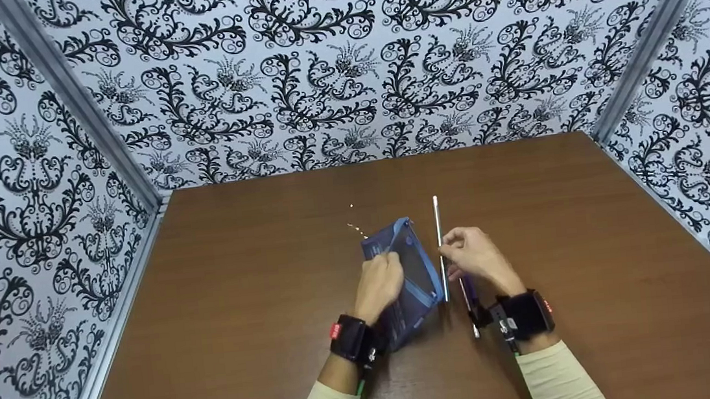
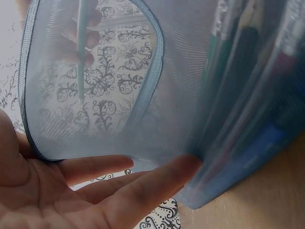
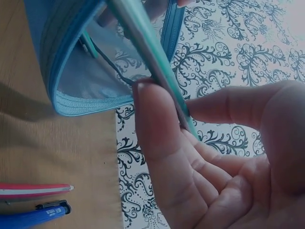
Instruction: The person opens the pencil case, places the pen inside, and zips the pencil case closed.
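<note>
Head view shows the right hand [image 1: 474,256] pinching the pencil [image 1: 437,217] just right of the mesh pouch [image 1: 408,315], its long axis lying along the open side, not across it. The left hand [image 1: 379,285] grips the pouch.

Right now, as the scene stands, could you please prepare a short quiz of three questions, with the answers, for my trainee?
1. Which hand holds the pouch, and which hand holds the long pencil?
2. True or false: the pouch is zipped fully closed.
3. In the right wrist view, the pen with a black clip on the table is: A) yellow, B) blue, C) white.

Key:
1. Left hand: pouch; right hand: pencil.
2. False; its opening gapes.
3. B.
</note>
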`<action>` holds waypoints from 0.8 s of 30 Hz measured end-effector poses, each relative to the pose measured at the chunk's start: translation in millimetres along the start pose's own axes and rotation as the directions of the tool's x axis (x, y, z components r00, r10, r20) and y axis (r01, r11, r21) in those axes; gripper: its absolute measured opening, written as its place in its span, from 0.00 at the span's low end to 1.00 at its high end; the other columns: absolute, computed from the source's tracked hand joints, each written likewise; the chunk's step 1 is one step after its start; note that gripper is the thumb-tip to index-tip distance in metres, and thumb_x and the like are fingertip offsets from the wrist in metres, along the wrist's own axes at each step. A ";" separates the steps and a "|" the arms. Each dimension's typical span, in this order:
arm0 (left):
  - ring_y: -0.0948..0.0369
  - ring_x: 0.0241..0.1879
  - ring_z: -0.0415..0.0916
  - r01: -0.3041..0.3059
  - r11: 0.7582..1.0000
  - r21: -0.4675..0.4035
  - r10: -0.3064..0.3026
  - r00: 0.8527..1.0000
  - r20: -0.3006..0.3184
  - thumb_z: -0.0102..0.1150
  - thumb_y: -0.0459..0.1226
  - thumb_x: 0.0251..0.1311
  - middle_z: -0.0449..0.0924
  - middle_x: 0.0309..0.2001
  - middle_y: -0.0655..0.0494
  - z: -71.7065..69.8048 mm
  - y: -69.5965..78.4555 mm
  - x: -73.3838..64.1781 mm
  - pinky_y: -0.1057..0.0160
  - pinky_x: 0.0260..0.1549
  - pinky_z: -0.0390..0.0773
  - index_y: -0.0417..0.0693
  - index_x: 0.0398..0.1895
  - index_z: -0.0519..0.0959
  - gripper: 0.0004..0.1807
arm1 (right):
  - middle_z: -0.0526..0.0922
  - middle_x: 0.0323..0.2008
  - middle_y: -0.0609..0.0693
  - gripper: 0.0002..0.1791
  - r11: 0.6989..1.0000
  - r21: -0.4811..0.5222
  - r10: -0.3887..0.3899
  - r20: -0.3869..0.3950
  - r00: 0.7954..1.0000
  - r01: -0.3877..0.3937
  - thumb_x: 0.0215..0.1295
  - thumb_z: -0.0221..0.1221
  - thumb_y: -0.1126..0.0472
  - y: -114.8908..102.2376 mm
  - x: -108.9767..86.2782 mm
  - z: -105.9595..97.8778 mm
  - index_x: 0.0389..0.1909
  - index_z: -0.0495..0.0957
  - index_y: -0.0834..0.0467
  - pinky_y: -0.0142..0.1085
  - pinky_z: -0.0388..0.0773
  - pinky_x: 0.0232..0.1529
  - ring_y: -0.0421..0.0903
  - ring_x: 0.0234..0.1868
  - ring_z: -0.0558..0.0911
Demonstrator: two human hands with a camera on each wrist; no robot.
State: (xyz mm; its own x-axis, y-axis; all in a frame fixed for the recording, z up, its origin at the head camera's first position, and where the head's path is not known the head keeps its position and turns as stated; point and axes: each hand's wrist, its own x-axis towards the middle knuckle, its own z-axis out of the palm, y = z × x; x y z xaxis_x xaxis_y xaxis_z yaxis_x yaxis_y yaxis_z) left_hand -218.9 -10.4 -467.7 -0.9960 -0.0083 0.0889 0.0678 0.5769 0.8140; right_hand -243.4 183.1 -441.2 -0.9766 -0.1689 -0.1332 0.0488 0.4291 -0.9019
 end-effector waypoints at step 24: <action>0.57 0.23 0.71 -0.006 1.000 0.002 0.006 1.000 -0.012 0.37 0.41 0.71 0.70 0.19 0.54 0.5 -1.4 0.2 0.59 0.24 0.73 0.50 0.18 0.71 0.21 | 0.84 0.32 0.66 0.15 0.992 -0.100 -0.060 0.162 0.985 0.077 0.66 0.54 0.68 -3.8 -7.3 0.4 0.46 0.76 0.77 0.35 0.80 0.21 0.40 0.16 0.79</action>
State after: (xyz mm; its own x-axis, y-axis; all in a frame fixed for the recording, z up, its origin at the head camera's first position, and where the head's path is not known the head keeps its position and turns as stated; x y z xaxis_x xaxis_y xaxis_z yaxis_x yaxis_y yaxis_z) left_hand -219.2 -10.7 -469.1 -0.9948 -0.0150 0.1008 0.0736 0.5784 0.8124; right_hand -236.4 182.3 -437.0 -0.9307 -0.3364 -0.1434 -0.0481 0.5015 -0.8638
